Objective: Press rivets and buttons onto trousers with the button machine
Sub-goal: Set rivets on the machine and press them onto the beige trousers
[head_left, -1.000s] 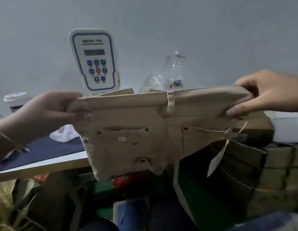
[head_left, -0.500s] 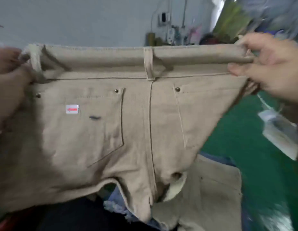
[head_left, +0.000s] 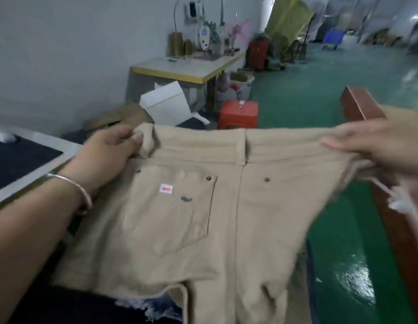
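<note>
Both the left hand [head_left: 112, 148] and right hand [head_left: 376, 148] are gripping the trousers [head_left: 203, 218] by the waistband, stretching them over the person's lap, pocket rivets [head_left: 209, 177] looking already pressed, so probably done.

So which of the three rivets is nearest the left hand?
The rivet at the pocket's outer top corner, just below the left hand; the other two flank the centre seam.

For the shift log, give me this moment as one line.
stage: holding up | item: beige trousers, back side, three rivets visible | left hand: grips waistband | right hand: grips waistband | machine: out of view
</note>
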Motion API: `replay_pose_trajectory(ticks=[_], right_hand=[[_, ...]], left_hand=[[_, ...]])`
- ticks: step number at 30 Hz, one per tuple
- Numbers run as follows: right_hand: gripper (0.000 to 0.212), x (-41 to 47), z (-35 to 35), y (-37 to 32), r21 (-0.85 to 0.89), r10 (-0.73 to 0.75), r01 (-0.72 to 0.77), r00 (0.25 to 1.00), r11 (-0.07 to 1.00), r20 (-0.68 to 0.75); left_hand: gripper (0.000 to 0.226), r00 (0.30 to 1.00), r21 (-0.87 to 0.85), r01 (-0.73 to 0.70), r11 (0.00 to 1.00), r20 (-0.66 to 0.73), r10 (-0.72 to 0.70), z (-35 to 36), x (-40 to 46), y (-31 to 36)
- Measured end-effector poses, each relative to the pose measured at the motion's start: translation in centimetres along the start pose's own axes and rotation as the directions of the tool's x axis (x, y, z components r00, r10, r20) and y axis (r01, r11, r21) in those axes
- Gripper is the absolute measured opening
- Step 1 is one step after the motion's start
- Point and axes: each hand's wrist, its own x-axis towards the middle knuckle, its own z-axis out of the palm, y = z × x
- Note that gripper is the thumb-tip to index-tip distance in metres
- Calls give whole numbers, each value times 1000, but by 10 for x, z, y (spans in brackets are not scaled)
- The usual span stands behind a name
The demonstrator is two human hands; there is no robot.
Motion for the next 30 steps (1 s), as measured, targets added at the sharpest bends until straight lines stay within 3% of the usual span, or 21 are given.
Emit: replay_pose_trajectory(ticks=[2,3,5,6,8,10,12,14,16,18,21,23,25,27,30], right_hand=[[15,10,28,19,-135,68,-70,997,988,-24],[20,16,41,34,-321,71,-70,997,945,-8],[45,15,60,68,-696,34,-23,999,717,2],[45,9,66,79,-766,-51,31,999,642,-3],[21,-13,79,98,-693,-239,196,970,694,34],[16,-39,108,112,-630,-304,352,934,692,189],[6,-59,133,128,-616,-256,442,893,652,370],[25,-74,150,143,-573,-155,370,908,731,389],[39,-81,163,149,-487,-134,244,959,839,249],[47,-83,174,151,-454,-109,140,990,880,94],[45,-78,184,154,-507,-69,63,998,860,7],[23,-70,186,150,-433,-30,43,999,900,37],[20,-64,184,147,-465,-23,71,994,883,108],[26,-64,172,144,-597,-44,170,975,784,219],[29,-73,145,136,-816,-111,170,985,553,129]], left_hand=[[23,995,130,90,987,34,-95,23,2,-19],[32,983,224,135,965,93,-159,33,-2,-27],[39,951,400,79,913,244,-189,56,-16,-44],[36,933,434,-9,901,327,-148,67,-26,-46],[23,869,342,-155,927,493,-36,90,-50,-37],[34,749,176,-187,966,662,25,112,-74,-22],[45,581,150,-236,960,814,16,132,-94,-11],[55,495,245,-427,870,869,-1,145,-109,-7],[55,503,351,-624,698,864,15,149,-116,-5],[45,500,375,-685,625,865,29,150,-117,-1],[31,511,434,-678,593,858,-43,147,-114,2],[24,524,469,-655,593,847,-90,145,-112,2],[21,533,474,-598,647,838,-121,142,-109,2],[22,616,500,-537,680,783,-89,136,-102,3],[19,828,685,-501,529,556,65,119,-86,9]])
